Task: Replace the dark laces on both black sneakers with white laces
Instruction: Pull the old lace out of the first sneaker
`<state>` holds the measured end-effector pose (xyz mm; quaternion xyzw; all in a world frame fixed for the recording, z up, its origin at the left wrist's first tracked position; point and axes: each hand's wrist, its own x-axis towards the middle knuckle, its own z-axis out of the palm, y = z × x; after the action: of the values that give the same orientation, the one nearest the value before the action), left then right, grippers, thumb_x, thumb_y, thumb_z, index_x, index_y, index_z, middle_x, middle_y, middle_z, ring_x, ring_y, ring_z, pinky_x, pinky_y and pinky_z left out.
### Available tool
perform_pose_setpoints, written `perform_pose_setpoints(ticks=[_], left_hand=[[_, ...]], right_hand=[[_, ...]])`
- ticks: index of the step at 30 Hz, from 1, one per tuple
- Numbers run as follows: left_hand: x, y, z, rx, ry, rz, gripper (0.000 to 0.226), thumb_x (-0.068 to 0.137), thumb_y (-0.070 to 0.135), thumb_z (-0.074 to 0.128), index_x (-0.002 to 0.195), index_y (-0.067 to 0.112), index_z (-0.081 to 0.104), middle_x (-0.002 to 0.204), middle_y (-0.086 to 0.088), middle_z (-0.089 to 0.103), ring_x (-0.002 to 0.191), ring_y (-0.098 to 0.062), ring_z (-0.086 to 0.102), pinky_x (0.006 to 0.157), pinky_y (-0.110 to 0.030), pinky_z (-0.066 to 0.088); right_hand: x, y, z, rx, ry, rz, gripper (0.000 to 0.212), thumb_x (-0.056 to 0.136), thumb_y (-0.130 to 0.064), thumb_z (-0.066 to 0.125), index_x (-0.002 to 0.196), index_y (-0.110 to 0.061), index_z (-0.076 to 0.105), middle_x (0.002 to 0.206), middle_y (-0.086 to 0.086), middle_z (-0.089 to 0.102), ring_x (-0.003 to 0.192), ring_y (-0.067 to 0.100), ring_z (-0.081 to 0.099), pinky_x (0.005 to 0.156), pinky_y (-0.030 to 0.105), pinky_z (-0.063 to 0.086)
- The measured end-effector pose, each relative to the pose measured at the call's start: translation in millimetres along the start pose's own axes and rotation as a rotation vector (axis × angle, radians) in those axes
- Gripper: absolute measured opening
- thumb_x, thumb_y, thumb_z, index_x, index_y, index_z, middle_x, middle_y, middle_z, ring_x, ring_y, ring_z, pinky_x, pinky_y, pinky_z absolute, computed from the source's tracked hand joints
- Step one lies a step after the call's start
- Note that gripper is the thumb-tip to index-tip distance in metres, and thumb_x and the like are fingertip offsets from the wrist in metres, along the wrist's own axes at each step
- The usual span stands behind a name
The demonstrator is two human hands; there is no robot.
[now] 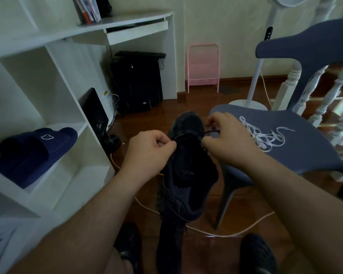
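Observation:
A black sneaker (186, 169) is held up in front of me, toe pointing away. A dark lace (194, 134) crosses its upper near the toe. My left hand (147, 149) pinches the lace at the shoe's left side. My right hand (228, 139) pinches the lace's other end at the right side, with a short dark piece sticking out between its fingers. A heap of white laces (263, 135) lies on the seat of the blue-grey chair (297, 149) to the right. Whether the dark thing below the held shoe is a second sneaker, I cannot tell.
A white shelf unit (53, 107) stands at the left with navy slippers (34, 153) on it. A white cable (216, 233) runs over the wooden floor. A pink wire rack (203, 68), a fan stand (251, 89) and a computer tower (137, 84) lie farther off.

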<state>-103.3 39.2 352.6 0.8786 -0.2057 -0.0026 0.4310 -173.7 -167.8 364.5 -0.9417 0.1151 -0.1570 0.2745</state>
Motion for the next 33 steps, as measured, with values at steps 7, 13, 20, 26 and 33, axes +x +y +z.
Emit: perform_pose_setpoints(ticks=[7, 13, 20, 26, 33], left_hand=[[-3.8, 6.2, 8.0, -0.018, -0.044, 0.028, 0.020, 0.095, 0.035, 0.073, 0.077, 0.027, 0.074, 0.056, 0.013, 0.064, 0.052, -0.001, 0.060, 0.048, -0.016, 0.041], [-2.3, 8.5, 8.5, -0.028, -0.038, 0.005, 0.019, 0.094, 0.034, 0.074, 0.076, 0.026, 0.074, 0.052, 0.018, 0.059, 0.049, 0.003, 0.054, 0.045, -0.011, 0.035], [-2.9, 4.6, 6.2, -0.007, -0.012, 0.011, 0.020, 0.093, 0.032, 0.075, 0.074, 0.025, 0.074, 0.053, 0.015, 0.059, 0.047, 0.001, 0.051, 0.045, -0.010, 0.034], [-3.0, 6.2, 7.9, -0.013, -0.016, 0.015, 0.021, 0.094, 0.033, 0.074, 0.075, 0.025, 0.073, 0.052, 0.014, 0.059, 0.047, -0.001, 0.052, 0.045, -0.013, 0.036], [-5.0, 9.5, 12.9, -0.014, -0.030, 0.027, 0.019, 0.093, 0.036, 0.073, 0.077, 0.026, 0.074, 0.054, 0.010, 0.063, 0.051, -0.001, 0.058, 0.047, -0.015, 0.041]], right_hand=[[-8.7, -19.8, 20.2, -0.306, 0.049, -0.308, 0.023, 0.091, -0.046, 0.065, 0.106, -0.029, 0.071, 0.109, -0.006, 0.060, 0.104, 0.025, 0.050, 0.082, 0.046, 0.050], [-0.9, -12.5, 14.6, -0.253, 0.092, -0.194, 0.013, 0.089, -0.040, 0.064, 0.079, -0.031, 0.062, 0.094, -0.004, 0.055, 0.094, 0.027, 0.050, 0.077, 0.043, 0.048], [7.3, 20.2, -15.6, -0.257, -0.194, 0.200, 0.023, 0.086, -0.047, 0.064, 0.088, -0.023, 0.066, 0.092, 0.004, 0.064, 0.087, 0.026, 0.061, 0.080, 0.041, 0.056], [-3.6, -9.2, 3.4, -0.210, -0.027, -0.213, 0.025, 0.086, -0.045, 0.066, 0.109, -0.035, 0.067, 0.112, -0.005, 0.051, 0.111, 0.025, 0.047, 0.093, 0.047, 0.047], [-4.1, -14.2, 25.9, -0.260, 0.078, -0.266, 0.018, 0.092, -0.044, 0.066, 0.099, -0.028, 0.072, 0.104, -0.005, 0.054, 0.102, 0.027, 0.050, 0.085, 0.050, 0.051]])
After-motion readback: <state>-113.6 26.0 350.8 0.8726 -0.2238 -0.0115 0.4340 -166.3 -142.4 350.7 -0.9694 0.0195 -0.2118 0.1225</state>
